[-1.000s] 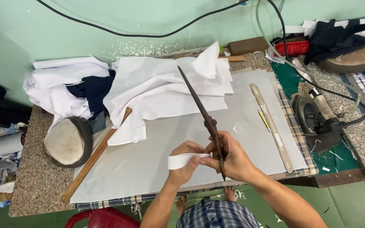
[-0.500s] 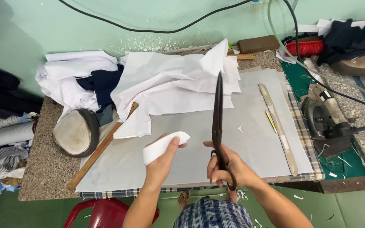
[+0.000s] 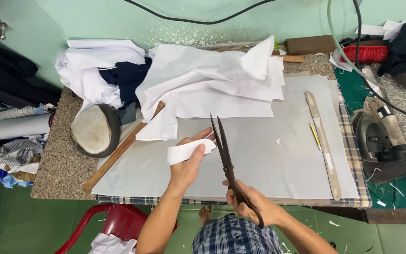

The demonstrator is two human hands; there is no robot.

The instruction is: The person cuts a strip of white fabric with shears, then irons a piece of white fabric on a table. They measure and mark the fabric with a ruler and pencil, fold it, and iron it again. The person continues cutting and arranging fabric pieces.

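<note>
left hand: the left hand is pinching a small folded strip of white fabric, thumb on top and fingers curled underneath, so it's clenched on the strip

right hand: the right hand is wrapped around the handles of a pair of long dark metal tailor's scissors, a firm grasp, near the front edge of the table

scissors: blades are parted a bit and point up and away from the person, tips just beside the right end of the strip; can't quite tell if they're touching it

where the strip is: held up over the pale grey cloth-covered work table, front-middle, just left of the blades

behind the hands: a big rumpled pile of white fabric pieces sits across the back of the table, with a navy piece tucked in the heap further left

left side: a long wooden ruler lies diagonally, its upper end under the white pile, and a round padded pressing cushion with a dark rim sits just beside it

right side: a long curved pale tailor's ruler lies lengthwise with a yellow pencil right alongside; a dark heavy clothes iron rests off the table's edge, well apart from the hands
</note>
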